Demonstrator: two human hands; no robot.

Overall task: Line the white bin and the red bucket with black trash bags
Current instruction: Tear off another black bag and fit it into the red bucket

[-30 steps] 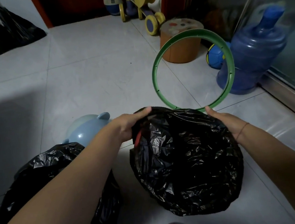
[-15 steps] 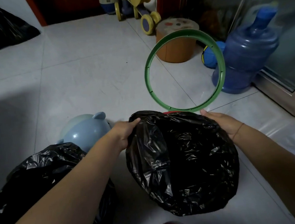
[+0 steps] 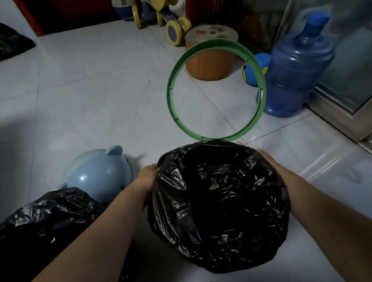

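A black trash bag point(image 3: 220, 205) is spread open over the red bucket and hides it completely. My left hand point(image 3: 147, 178) grips the bag's edge on the left side. On the right side my right hand point(image 3: 266, 159) holds the bag's edge, most of its fingers tucked behind the plastic. One fingertip shows at the foot of a green ring point(image 3: 173, 110). The ring stands tilted up at the bucket's far rim. A second black trash bag point(image 3: 41, 221) bulges at the lower left under my left forearm; what it covers is hidden.
A pale blue lid with ears point(image 3: 98, 173) lies on the tiled floor left of the bucket. Behind the ring are an orange stool point(image 3: 212, 64), a blue ball point(image 3: 251, 72), a large blue water jug point(image 3: 295, 68) and a toy ride-on point(image 3: 165, 14). A metal door track point(image 3: 344, 113) runs along the right.
Both hands have drawn the bag's edge down and outward over the bucket. The red strip visible by my left hand a second ago is now covered. The green ring stays upright.
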